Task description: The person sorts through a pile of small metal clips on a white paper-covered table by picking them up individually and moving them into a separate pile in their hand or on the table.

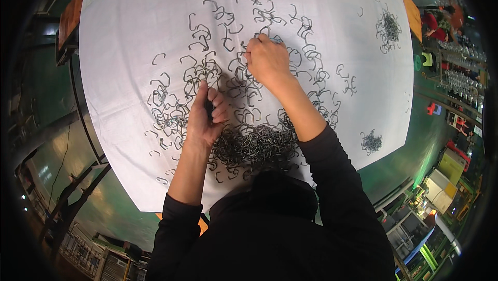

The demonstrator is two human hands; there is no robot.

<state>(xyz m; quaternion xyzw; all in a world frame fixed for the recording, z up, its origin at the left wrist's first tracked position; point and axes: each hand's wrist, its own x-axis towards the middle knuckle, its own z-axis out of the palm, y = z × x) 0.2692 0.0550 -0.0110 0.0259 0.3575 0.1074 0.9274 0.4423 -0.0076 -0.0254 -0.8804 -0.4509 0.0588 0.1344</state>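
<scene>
Many small C-shaped wire hooks lie scattered over a white-covered table. A dense dark heap of hooks sits close to my body. My left hand is held above the left side of the scatter, thumb up and fingers curled in. Something dark shows between its thumb and fingers, too unclear to name. Farther off and to the right, my right hand is closed, knuckles up, down among the hooks at the middle of the table. Its fingertips are partly hidden, and whatever they pinch cannot be made out.
Small separate piles of hooks lie at the table's right side, one far pile and one near pile. Beyond the right edge are a green floor, racks of metal parts, a person in red and a cream-coloured box.
</scene>
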